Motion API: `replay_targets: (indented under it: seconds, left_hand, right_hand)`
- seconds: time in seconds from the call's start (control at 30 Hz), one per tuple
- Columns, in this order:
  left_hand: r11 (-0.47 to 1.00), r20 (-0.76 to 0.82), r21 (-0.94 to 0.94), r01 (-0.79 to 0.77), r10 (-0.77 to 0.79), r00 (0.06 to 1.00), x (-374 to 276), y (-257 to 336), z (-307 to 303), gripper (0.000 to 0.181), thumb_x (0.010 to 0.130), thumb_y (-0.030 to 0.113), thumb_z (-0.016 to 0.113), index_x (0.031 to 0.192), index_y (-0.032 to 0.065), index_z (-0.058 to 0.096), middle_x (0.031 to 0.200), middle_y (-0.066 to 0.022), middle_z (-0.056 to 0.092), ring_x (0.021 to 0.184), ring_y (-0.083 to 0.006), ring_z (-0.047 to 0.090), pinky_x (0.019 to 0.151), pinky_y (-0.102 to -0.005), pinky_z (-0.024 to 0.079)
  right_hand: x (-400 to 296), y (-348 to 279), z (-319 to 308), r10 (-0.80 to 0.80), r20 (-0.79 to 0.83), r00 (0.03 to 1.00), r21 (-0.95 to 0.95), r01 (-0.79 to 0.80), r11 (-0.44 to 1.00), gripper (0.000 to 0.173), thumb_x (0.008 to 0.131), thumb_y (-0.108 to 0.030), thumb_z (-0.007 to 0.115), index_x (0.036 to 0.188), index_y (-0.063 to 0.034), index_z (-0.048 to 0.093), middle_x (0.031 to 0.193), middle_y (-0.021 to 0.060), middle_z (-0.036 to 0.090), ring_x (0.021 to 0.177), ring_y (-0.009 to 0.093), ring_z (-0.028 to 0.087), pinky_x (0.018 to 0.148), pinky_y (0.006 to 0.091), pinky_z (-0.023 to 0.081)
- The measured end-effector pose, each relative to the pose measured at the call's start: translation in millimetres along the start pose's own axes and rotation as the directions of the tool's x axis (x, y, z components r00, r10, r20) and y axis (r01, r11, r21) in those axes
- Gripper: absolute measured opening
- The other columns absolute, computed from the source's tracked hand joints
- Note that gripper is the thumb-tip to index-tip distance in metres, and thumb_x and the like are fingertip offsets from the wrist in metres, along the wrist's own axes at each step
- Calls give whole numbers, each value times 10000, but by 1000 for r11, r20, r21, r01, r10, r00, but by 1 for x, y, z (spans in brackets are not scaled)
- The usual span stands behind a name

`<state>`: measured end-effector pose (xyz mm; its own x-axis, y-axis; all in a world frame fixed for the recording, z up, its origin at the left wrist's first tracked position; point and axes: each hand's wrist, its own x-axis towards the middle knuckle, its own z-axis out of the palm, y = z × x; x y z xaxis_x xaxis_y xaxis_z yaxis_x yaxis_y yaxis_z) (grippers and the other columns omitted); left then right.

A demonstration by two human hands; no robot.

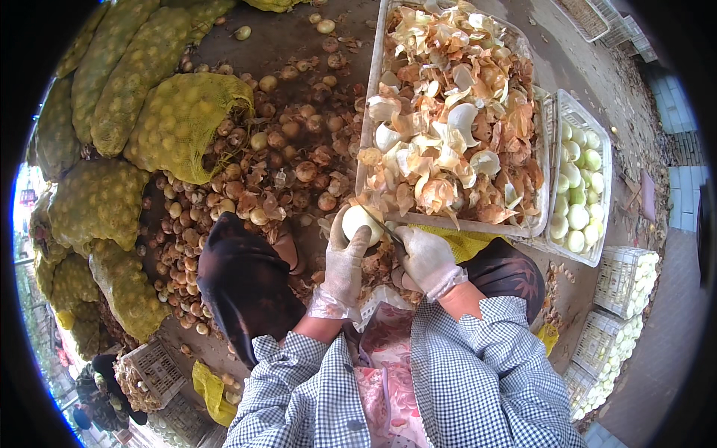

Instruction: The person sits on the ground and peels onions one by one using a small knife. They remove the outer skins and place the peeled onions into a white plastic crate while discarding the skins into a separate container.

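My left hand (345, 263), in a whitish glove, holds a pale peeled onion (359, 225) with the thumb across its near side. The gloved right hand (428, 256) grips a knife (383, 225), whose dark narrow blade points up and left along the onion's right side. Where the blade meets the onion, I cannot tell whether it cuts in. Just beyond both hands, a large white plastic crate (482, 225) is heaped with dry onion skins (448, 123).
Unpeeled onions (305, 171) cover the ground at the left, beside yellow mesh sacks (179, 126). A white basket of peeled onions (606, 224) stands right of the skins crate. Stacked crates (616, 285) hold more at far right. Another person (103, 392) is at the lower left.
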<state>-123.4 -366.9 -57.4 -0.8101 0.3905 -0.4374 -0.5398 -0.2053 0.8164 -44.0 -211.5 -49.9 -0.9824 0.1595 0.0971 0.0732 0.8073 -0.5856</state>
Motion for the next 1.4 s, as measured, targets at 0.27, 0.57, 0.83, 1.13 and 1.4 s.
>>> replay_targets:
  seconds: [0.27,0.57,0.83,1.13,1.4]
  left_hand:
    - [998,-25,41,38,-37,999,-2,6,4,657,966,144,649,1523,24,322,1311,-113,559,1141,-183,587,981,-292,493]
    - [998,77,-59,21,-17,997,4,7,-7,656,972,228,644,1519,31,338,1306,-109,570,1096,-176,626,863,-289,554]
    - [991,144,-116,72,-55,988,9,16,-20,662,963,276,658,1499,12,372,1326,-108,570,1159,-195,597,932,-322,522]
    - [990,163,18,140,-141,976,21,26,-28,679,947,313,686,1485,29,385,1302,-110,599,1128,-200,635,864,-320,556]
    - [986,148,99,136,-150,978,24,29,-31,753,904,358,743,1490,38,394,1260,-91,617,1066,-170,649,754,-247,560]
  right_hand:
    - [21,-7,5,191,184,964,-110,-173,979,191,860,-92,581,1038,-39,624,901,180,685,861,369,687,742,453,557]
    - [12,0,14,287,263,921,-105,-269,957,210,877,-121,589,1052,-12,623,933,223,682,924,381,677,777,467,553]
    - [-6,1,0,247,132,960,215,-271,938,212,914,-196,583,995,-15,656,797,241,665,793,428,659,718,490,525]
    - [-5,15,-34,-78,95,992,-187,95,978,166,812,-192,690,964,-133,660,782,98,634,704,294,669,605,412,531]
    - [5,17,-43,-93,157,983,-262,133,956,183,813,-185,700,986,-139,661,778,89,629,679,285,677,589,407,541]
